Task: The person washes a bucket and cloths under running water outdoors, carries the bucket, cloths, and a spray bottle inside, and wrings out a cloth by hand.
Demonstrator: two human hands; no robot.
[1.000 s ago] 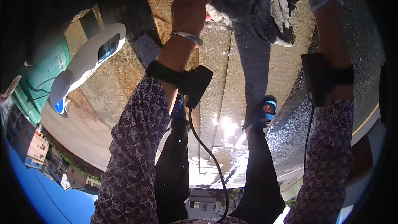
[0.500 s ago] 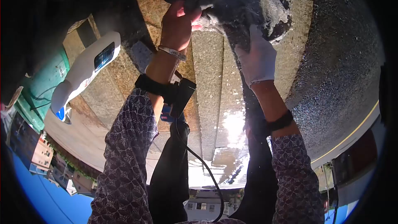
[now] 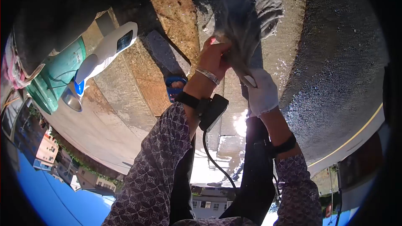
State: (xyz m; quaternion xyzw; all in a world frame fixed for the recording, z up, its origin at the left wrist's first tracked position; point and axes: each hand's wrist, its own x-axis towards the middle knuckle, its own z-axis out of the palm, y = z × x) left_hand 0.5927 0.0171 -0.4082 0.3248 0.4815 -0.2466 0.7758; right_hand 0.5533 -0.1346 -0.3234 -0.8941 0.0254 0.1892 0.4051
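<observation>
A dark, wet cloth, blurred by motion, stretches up from between my hands. My bare left hand, with a bracelet at the wrist, is closed around its left edge. My right hand, in a white glove, grips the lower end, where a pale edge shows by the thumb. Beyond the hands a wrinkled grey wet part of the fabric lies on the ground. Strapped to my left forearm is a black box with a cable.
Left of me are a white bottle-like container with a blue end, a green bucket, a metal bowl and a pink cloth. My foot in a blue sandal stands on the paving slabs. Wet asphalt runs along the right.
Both hands have come closer together and lower in the view, drawing the cloth up between them. My left hand moved right. The view has shifted, showing more of the green bucket.
</observation>
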